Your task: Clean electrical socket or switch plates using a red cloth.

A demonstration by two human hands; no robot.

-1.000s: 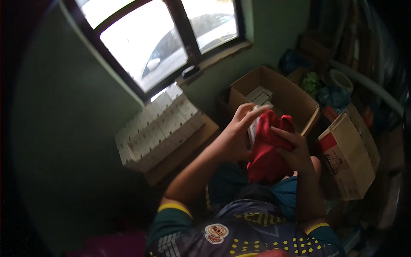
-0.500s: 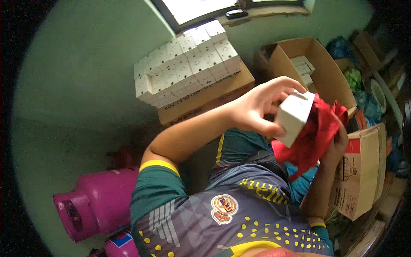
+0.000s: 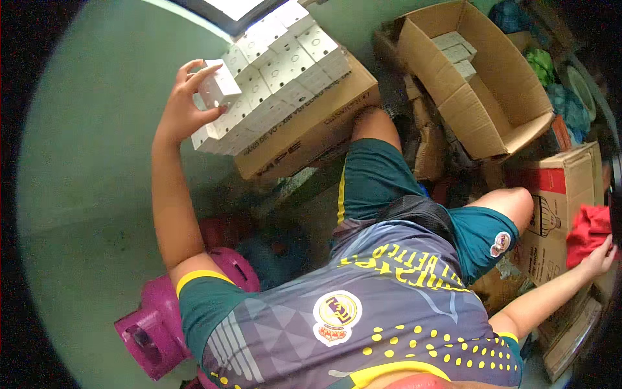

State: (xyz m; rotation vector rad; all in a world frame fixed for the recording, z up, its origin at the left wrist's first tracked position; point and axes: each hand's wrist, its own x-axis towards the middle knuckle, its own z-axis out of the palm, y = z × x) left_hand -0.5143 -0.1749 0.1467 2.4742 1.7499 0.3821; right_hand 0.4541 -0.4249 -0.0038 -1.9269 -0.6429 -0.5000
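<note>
My left hand has its fingers closed around a small white plastic box, shaped like an electrical wall box. It is held at the left end of a stack of similar white boxes, at the level of the top rows; whether it touches them I cannot tell. The stack is on a flat brown carton. Far off to the right, my right hand grips a crumpled red cloth beside an upright printed carton.
A large open carton with several white boxes inside stands at the back right. To my left is a purple gas cylinder. Plastic bags and a tape-like roll crowd the far right. A green wall borders the left.
My left hand has carried the white box from in front of me leftward to the stack. My right hand has swung away to the right with the red cloth, off the box.
</note>
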